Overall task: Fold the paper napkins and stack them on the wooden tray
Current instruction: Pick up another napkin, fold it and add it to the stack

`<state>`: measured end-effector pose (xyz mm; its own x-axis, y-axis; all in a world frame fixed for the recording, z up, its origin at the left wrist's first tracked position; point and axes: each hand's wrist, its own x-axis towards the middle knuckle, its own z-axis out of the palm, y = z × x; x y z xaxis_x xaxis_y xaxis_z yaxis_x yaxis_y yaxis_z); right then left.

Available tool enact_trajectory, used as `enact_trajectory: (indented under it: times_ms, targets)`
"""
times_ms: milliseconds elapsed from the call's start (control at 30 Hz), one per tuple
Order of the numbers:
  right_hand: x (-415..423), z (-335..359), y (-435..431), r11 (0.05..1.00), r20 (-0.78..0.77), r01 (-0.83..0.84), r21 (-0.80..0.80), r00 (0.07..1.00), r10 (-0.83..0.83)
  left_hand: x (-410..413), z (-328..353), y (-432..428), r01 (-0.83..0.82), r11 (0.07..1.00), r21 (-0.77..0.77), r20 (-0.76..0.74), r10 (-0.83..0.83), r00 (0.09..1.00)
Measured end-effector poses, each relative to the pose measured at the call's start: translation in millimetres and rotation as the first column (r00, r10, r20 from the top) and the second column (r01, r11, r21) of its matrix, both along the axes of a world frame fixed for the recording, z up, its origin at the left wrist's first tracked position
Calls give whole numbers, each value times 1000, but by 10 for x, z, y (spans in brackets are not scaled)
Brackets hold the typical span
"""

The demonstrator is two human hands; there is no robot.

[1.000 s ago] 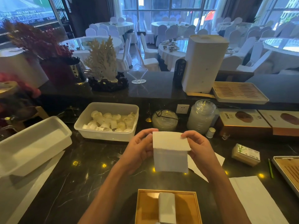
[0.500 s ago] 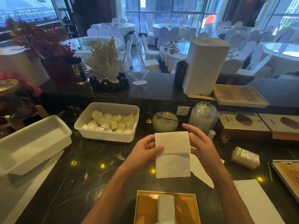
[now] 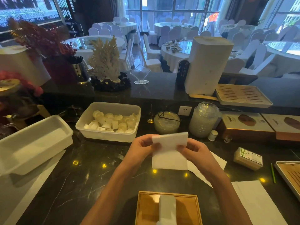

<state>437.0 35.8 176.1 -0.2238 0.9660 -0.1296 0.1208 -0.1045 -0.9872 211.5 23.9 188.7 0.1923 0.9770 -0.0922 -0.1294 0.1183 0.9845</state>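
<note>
A white paper napkin [image 3: 169,153] is held above the dark marble counter, its top part folded over toward me. My left hand [image 3: 139,149] pinches its left edge and my right hand [image 3: 194,151] pinches its right edge. Close to me at the bottom sits the wooden tray [image 3: 186,208] with a narrow stack of folded napkins [image 3: 167,210] standing in its middle. Unfolded napkins [image 3: 217,161] lie flat on the counter under and right of my right hand, and another flat sheet [image 3: 258,202] lies at the lower right.
A white tub of small white cups [image 3: 112,120] stands behind my hands, an empty white tub [image 3: 32,143] at left. A glass bowl [image 3: 167,122], a lidded jar [image 3: 203,119], boxes [image 3: 246,125], a small packet [image 3: 248,158] and a slatted tray [image 3: 290,176] line the right.
The napkin's top flap has come further down over the front, and both hands have shifted from its upper corners to pinching its side edges lower down.
</note>
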Motion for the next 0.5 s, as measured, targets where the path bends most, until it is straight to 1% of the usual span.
enact_trajectory:
  times_ms: [67,133,200,267,300,367,433,500]
  targets:
    - [-4,4,29,999,14,39,10,999,-39,-9,32,-6,63,998,7,70,-64,996]
    - [5,-11,52,998,-12,64,-15,998,-64,-25,60,-8,124,992,-1,156,-122,980]
    - [10,1,51,997,-29,72,-19,997,-72,-31,76,-7,138,990,-9,209,-133,969]
    - [20,12,49,997,-20,74,15,997,-74,-24,67,18,124,988,-89,263,-97,960]
    - [24,7,44,996,-7,74,39,997,-74,-10,58,27,132,982,-137,267,-92,959]
    - [34,-2,33,994,9,76,79,997,-77,32,50,27,146,969,-201,180,-110,978]
    - [50,-13,32,989,17,68,132,997,-70,82,41,22,157,962,-223,90,-140,986]
    - [74,-28,33,983,27,38,181,999,-44,112,23,24,156,960,-232,79,-142,987]
